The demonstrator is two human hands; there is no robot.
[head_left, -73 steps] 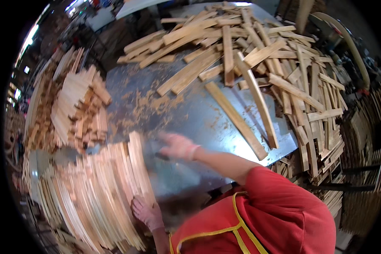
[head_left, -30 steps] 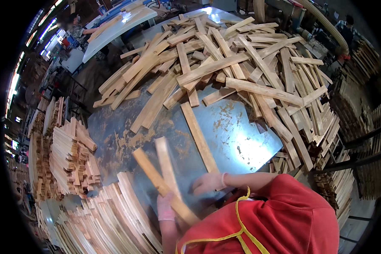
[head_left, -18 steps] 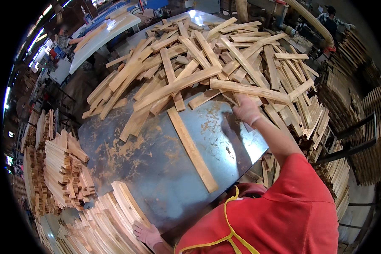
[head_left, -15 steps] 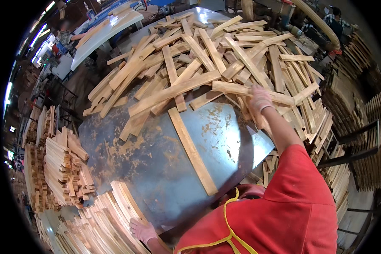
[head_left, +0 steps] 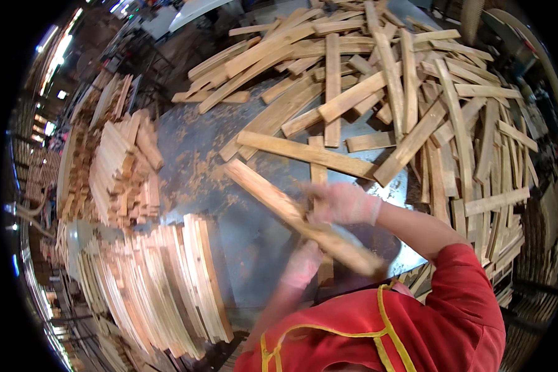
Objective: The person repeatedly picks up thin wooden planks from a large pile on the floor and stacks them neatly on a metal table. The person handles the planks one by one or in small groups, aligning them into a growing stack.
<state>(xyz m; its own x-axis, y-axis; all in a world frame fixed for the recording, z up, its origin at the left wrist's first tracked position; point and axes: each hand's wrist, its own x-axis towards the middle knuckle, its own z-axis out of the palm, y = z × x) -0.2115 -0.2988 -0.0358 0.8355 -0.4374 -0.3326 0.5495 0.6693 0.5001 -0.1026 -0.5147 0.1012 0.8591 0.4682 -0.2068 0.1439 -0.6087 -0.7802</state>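
The person's bare right forearm is slanting up and leftward from the right side, the arm bending near the hem of the red short sleeve. The pale-pink-gloved right hand is showing its back and pointing left, its fingers partly blurring. The bare left forearm is slanting up and rightward from the lower edge, blurring too. The pale-pink-gloved left hand is gripping just below the right one, its fingertips staying out of sight.
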